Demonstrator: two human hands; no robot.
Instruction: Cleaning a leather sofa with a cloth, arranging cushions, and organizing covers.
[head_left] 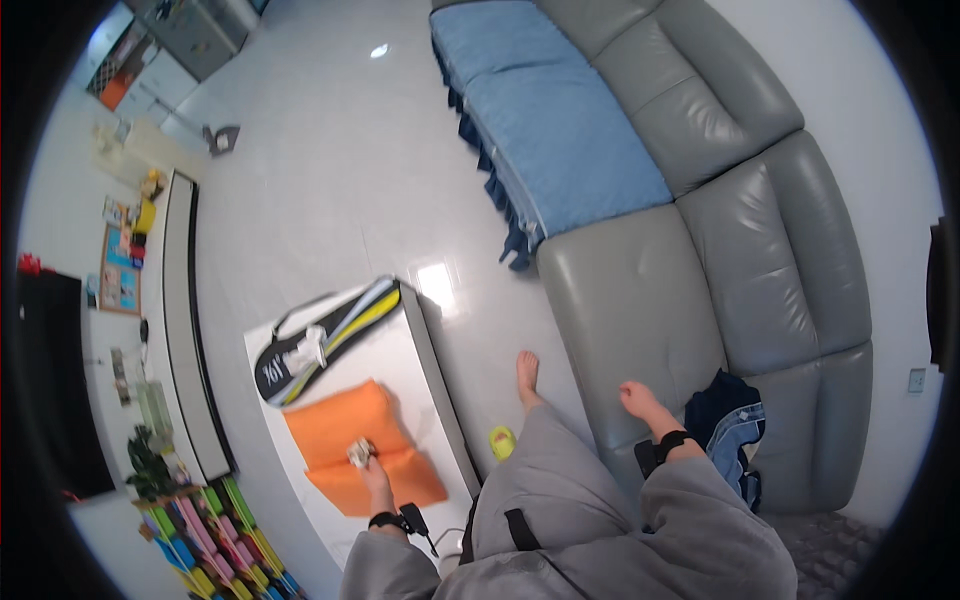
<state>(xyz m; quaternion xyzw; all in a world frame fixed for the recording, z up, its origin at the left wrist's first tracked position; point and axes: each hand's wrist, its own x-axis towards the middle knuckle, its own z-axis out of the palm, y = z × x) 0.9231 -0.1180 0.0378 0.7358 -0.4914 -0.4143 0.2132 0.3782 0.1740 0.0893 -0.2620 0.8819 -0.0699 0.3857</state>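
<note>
My left hand (375, 475) is closed round a small crumpled white-and-brown thing (360, 452), whose kind I cannot make out. It is over an orange cushion (350, 420) that looks folded, on a low white table (425, 370). Beyond the cushion lies a black racket bag (345, 335) with yellow and pale stripes; a small white item (312, 347) rests on it. My right hand (638, 399) is curled into a fist above the grey leather sofa (625, 300), with nothing visible in it. Beside that forearm lies dark blue clothing (725, 420).
A blue cover (560, 130) with a ruffled edge lies over the sofa's far part. On the floor by the table is a yellow-green slipper (502, 442); my bare foot (527, 372) is farther ahead. At left stand a long low cabinet (185, 330) and a colourful rack (220, 535).
</note>
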